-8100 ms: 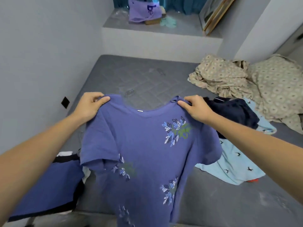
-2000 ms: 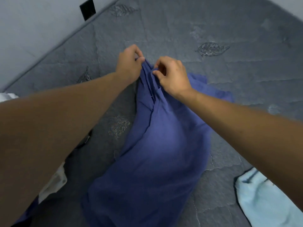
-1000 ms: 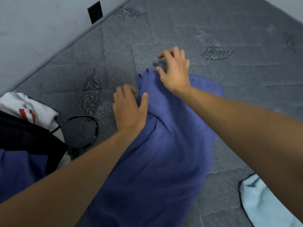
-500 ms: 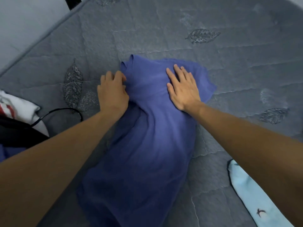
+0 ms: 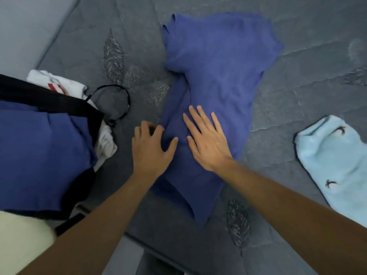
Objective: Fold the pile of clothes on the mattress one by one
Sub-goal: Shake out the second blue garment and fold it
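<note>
The blue shirt (image 5: 216,80) lies folded lengthwise on the grey mattress (image 5: 297,96), a long strip running away from the person. The right hand (image 5: 206,143) presses flat on its near half, fingers straight and slightly spread. The left hand (image 5: 152,147) rests at the shirt's left edge — thumb on the cloth, fingertips bent down onto the mattress just beside it, gripping nothing. Left of the shirt sits a stack (image 5: 39,145) of folded clothes with a black cord (image 5: 121,100); right of it, apart, a pale blue garment (image 5: 335,163).
</note>
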### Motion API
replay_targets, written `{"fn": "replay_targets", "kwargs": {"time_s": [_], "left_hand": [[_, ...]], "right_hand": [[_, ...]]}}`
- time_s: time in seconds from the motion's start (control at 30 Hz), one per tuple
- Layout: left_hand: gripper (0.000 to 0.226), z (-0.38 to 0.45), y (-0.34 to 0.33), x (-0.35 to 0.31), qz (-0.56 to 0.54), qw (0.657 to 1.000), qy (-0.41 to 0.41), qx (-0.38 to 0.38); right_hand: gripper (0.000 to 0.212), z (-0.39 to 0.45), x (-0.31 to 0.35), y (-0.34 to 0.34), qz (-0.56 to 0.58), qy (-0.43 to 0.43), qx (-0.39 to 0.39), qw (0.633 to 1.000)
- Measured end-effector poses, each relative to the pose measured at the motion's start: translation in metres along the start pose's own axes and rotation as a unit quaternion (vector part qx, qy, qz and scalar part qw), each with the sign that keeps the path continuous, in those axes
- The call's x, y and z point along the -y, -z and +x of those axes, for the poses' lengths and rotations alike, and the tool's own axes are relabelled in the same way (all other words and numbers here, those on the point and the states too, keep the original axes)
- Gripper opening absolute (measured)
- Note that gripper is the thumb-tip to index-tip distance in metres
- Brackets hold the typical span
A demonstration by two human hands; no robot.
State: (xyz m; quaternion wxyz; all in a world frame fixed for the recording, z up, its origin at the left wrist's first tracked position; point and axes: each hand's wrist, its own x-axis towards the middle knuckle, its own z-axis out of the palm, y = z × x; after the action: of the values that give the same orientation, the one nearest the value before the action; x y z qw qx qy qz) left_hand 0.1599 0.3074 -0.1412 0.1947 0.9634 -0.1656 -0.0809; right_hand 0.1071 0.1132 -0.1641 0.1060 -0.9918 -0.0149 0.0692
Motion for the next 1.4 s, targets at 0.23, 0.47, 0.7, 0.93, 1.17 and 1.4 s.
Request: {"fn": "replay_targets", "kwargs": {"time_s": [0.23,0.47,0.7,0.93,1.17,1.4], "left_hand": [[0.031,-0.032,0.012,0.011,-0.112,0.990,0.048,0.069],[0.040,-0.062,0.024,0.029,-0.135,0.984,0.107,0.050],[0.041,-0.085,0.028,0.058,-0.310,0.938,0.137,0.074],[0.046,-0.098,0.033,0.072,-0.400,0.903,0.144,0.068],[0.035,-0.155,0.039,0.077,-0.345,0.922,0.139,0.105],[0.036,-0.150,0.051,0.058,-0.086,0.993,0.042,0.068]], "right_hand": [[0.062,-0.059,0.040,-0.007,0.046,-0.053,-0.011,0.997],[0.071,-0.129,0.084,-0.008,0.075,-0.257,-0.046,0.962],[0.077,-0.168,0.114,-0.009,0.269,-0.468,-0.115,0.834],[0.046,-0.183,0.116,-0.004,0.391,-0.389,-0.164,0.818],[0.035,-0.238,0.120,-0.009,0.330,-0.368,-0.144,0.857],[0.052,-0.236,0.129,-0.010,0.144,-0.377,-0.090,0.911]]}}
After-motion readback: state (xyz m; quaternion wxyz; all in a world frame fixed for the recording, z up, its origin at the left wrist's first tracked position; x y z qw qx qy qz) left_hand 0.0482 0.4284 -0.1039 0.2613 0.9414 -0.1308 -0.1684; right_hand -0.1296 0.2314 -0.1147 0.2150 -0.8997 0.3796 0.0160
